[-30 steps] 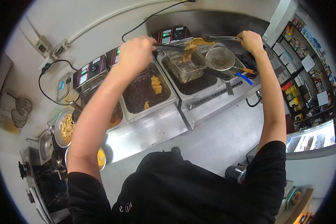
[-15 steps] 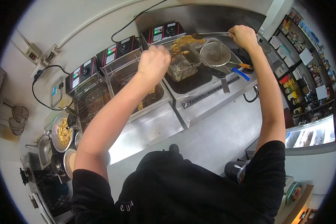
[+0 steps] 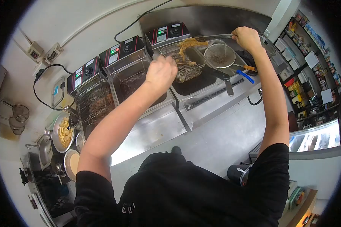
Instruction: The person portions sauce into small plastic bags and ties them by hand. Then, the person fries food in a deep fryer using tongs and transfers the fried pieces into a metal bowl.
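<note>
My right hand (image 3: 247,38) is closed on the end of a long metal utensil (image 3: 219,36), which reaches left to golden fried food (image 3: 191,43) over the right fryer. Under that food is a wire basket (image 3: 187,72) with some pieces in it. Over the edge between the middle and right fryers, my left hand (image 3: 162,72) is closed with fingers pressed together; what it holds is hidden. The middle fryer (image 3: 130,81) holds dark oil. A round mesh strainer (image 3: 219,55) rests to the right of the basket.
Another wire basket (image 3: 96,100) sits in the left fryer. A bowl of pale sliced food (image 3: 64,133) and a bowl of batter (image 3: 72,163) stand at the left. A blue-handled tool (image 3: 245,76) lies by the strainer. Shelves of packets (image 3: 310,68) stand at the right.
My left hand has moved right and down from above the middle fryer toward the basket. The fried food has shifted slightly left, and pieces no longer show in the middle fryer.
</note>
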`<action>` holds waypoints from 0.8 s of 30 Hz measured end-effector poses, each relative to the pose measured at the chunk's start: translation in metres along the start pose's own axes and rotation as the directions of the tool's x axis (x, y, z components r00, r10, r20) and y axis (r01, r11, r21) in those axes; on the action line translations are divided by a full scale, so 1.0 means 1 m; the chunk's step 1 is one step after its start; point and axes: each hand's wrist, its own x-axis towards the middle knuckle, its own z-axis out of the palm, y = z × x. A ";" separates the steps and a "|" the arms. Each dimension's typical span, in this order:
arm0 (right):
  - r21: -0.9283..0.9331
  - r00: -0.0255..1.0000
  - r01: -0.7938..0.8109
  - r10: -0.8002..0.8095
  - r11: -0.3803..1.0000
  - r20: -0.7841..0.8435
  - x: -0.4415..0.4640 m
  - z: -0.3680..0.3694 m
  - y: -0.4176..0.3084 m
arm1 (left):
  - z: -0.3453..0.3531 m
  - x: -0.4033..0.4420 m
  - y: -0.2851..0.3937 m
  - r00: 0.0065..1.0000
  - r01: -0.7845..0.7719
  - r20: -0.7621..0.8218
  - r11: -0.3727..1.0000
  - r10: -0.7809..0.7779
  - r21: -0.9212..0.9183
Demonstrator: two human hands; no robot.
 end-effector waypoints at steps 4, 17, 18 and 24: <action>0.002 1.000 -0.001 0.001 1.000 -0.002 0.002 -0.009 0.000 | -0.002 -0.001 -0.004 1.000 0.007 -0.003 1.000 -0.007 -0.020; 0.002 1.000 0.008 -0.008 1.000 0.004 -0.007 -0.016 -0.004 | -0.009 -0.020 -0.032 0.981 0.192 0.012 0.972 -0.192 -0.137; 0.000 1.000 0.013 -0.013 1.000 -0.007 -0.008 -0.018 -0.003 | -0.007 -0.022 -0.035 0.975 0.220 0.007 0.963 -0.221 -0.159; 0.001 1.000 0.011 -0.011 1.000 -0.016 -0.010 -0.027 -0.006 | 0.003 -0.015 -0.035 0.939 0.344 0.093 0.917 -0.332 -0.200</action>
